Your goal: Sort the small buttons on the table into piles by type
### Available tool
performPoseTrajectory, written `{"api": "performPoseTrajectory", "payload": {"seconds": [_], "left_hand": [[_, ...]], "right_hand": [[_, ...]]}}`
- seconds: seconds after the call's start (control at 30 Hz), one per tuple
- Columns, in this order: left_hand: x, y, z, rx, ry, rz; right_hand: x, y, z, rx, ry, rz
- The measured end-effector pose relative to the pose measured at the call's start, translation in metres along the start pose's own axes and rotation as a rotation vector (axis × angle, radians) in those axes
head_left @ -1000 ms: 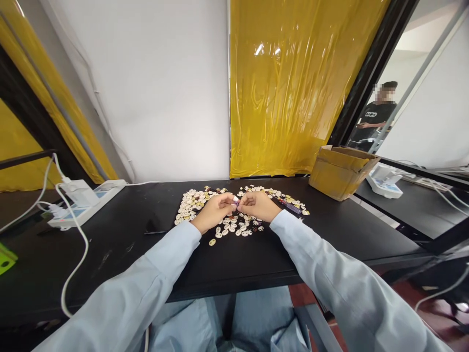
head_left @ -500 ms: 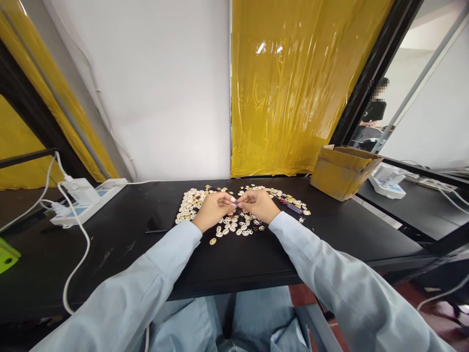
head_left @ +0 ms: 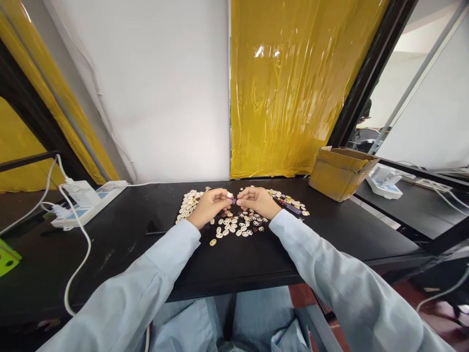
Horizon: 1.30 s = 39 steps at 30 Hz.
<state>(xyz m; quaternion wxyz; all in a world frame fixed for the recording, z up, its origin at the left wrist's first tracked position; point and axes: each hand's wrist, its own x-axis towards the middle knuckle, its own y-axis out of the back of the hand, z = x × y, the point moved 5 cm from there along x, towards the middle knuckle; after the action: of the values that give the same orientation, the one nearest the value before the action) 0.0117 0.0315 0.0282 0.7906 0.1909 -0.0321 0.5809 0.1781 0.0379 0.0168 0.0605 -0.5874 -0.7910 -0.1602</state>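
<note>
Both my hands are raised over the table among small cream-coloured oval pieces with holes. My left hand (head_left: 211, 206) pinches a small purple piece (head_left: 233, 200) between thumb and fingertips; a white covering shows on one fingertip. My right hand (head_left: 259, 201) is just to the right, its thumb and fingers pressed together, a narrow gap away from the purple piece. Whatever it may hold is too small to make out. Below the hands lie loose oval pieces (head_left: 230, 225), with a yellowish oval piece (head_left: 213, 242) nearest me. A purple-handled tool (head_left: 292, 207) lies to the right.
A dark flat panel, perhaps a phone (head_left: 161, 225), lies left of the pieces. Further left are a white power strip (head_left: 88, 208) and its cable (head_left: 86, 249). An open cardboard box (head_left: 339, 176) stands at the back right. A yellow plastic curtain (head_left: 293, 98) hangs behind the table.
My hands have drawn slightly apart; the purple piece stays with my left fingertips. The person in the right background is now mostly hidden behind the frame.
</note>
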Motion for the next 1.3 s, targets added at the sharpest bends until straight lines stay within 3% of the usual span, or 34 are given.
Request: {"api": "performPoseTrajectory", "payload": {"seconds": [0.1,0.2,0.3,0.43,0.53,0.73,1.03,1.2,1.3], "left_hand": [[0.004,0.019,-0.006,0.214,-0.025,0.088],[0.006,0.033,-0.012,0.481,-0.054,0.109],[0.006,0.038,-0.016,0.682,-0.05,0.087],[0.005,0.038,-0.013,0.801,-0.058,0.104],[0.003,0.033,-0.006,0.803,-0.102,0.103],[-0.001,0.016,-0.005,0.71,-0.163,-0.161],[-0.004,0.009,-0.009,0.621,-0.15,-0.331],[-0.006,0.003,-0.007,0.582,-0.144,-0.369],[-0.005,0.012,-0.004,0.575,-0.116,-0.335]], "right_hand": [[0.0,0.013,-0.001,-0.182,-0.02,0.008],[-0.006,0.022,0.001,-0.329,-0.109,-0.211],[-0.015,0.032,0.006,-0.377,-0.238,-0.354],[-0.02,0.037,0.012,-0.448,-0.325,-0.416],[-0.019,0.036,0.015,-0.488,-0.318,-0.432],[-0.02,0.034,0.013,-0.531,-0.338,-0.438],[-0.024,0.025,0.001,-0.607,-0.392,-0.459],[-0.025,0.027,0.005,-0.594,-0.394,-0.475],[-0.021,0.036,0.003,-0.502,-0.331,-0.406]]}}
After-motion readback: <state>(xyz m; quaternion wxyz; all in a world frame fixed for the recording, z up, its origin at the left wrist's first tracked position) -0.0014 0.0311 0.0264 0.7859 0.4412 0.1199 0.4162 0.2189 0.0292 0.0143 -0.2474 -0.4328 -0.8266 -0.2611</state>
